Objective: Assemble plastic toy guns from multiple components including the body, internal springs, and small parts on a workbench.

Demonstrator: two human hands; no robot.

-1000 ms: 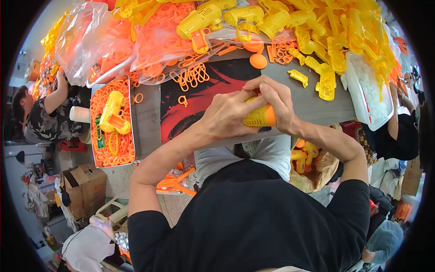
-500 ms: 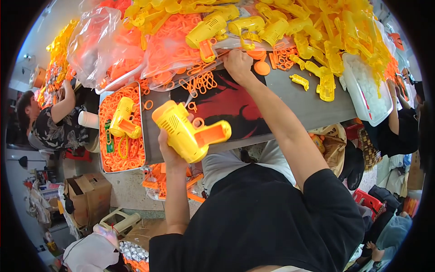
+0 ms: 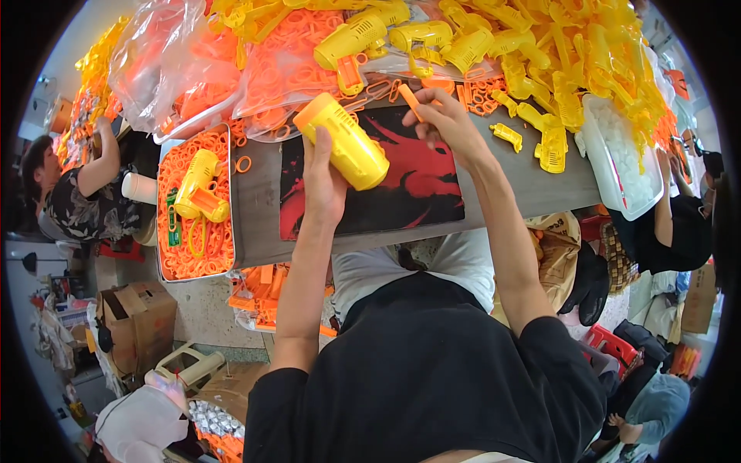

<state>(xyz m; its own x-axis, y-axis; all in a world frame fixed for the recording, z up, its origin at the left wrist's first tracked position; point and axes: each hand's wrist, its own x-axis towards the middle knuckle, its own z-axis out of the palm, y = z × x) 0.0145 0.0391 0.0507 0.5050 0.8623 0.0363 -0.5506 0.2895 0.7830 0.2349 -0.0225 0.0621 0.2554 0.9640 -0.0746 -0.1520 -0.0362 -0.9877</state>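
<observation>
My left hand (image 3: 326,184) is closed round a yellow toy gun body (image 3: 349,147) with an orange rim, held tilted above the dark mat. The body's handle is turned out of sight. To its right, my right hand (image 3: 449,127) pinches a small orange plastic strip (image 3: 411,103) between thumb and fingers, a short way apart from the toy. Under both hands lies a black mat with a red pattern (image 3: 409,202) on the grey table. Loose orange rings and loops (image 3: 390,89) lie just beyond the hands.
Yellow toy shells (image 3: 556,69) are heaped at the far right, beside a white tub (image 3: 634,193). Clear bags of orange parts (image 3: 282,62) lie at the back. On the left, a tray (image 3: 233,255) holds orange rings and another toy gun body (image 3: 199,181). Co-workers sit on both sides.
My right hand has come back from the far parts with an orange strip. My left hand has raised the toy gun body farther over the mat and turned it, hiding its handle.
</observation>
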